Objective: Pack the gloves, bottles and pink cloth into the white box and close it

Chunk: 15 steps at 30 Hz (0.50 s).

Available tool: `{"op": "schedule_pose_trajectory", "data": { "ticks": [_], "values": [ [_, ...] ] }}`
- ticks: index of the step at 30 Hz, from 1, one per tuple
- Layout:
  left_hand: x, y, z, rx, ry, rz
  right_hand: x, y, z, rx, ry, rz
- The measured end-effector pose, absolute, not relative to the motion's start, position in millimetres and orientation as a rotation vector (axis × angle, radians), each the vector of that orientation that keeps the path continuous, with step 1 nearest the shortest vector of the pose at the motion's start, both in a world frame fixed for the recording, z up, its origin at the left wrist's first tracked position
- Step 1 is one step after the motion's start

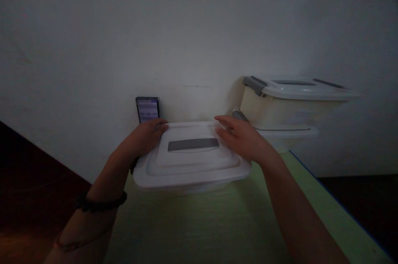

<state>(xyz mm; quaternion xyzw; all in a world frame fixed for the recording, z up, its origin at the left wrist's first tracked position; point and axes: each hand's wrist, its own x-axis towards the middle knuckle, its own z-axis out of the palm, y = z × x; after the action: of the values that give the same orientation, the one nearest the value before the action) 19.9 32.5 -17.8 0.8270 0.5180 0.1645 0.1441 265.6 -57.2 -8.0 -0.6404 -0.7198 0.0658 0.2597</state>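
Note:
A white lidded storage box (192, 172) with a grey handle strip (193, 144) on its lid is in front of me, above the green tabletop. My left hand (148, 134) is closed on the box's left side, fingers bent over the far left corner of the lid. On the opposite side my right hand (239, 136) grips the right edge, its index finger and thumb somewhat apart over the lid. The lid sits on the box. The undersides of both hands and most of the box's body are hidden.
Against the wall, a phone (148, 110) with a lit screen stands upright behind my left hand. At the right back, a cream storage box (280, 110) with a white lid and grey clips stands on another white lid (289, 132). The green table (192, 226) has a blue right edge.

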Motion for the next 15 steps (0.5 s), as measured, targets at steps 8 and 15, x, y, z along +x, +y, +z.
{"op": "schedule_pose_trajectory", "data": {
  "ticks": [8,15],
  "values": [
    [19,33,-20,2.375,1.465,0.495,274,-54,-14,-1.821,-2.006,0.212],
    [19,35,-23,2.354,1.448,0.527,281,-49,-19,-1.747,-1.873,0.174]
  ]
}}
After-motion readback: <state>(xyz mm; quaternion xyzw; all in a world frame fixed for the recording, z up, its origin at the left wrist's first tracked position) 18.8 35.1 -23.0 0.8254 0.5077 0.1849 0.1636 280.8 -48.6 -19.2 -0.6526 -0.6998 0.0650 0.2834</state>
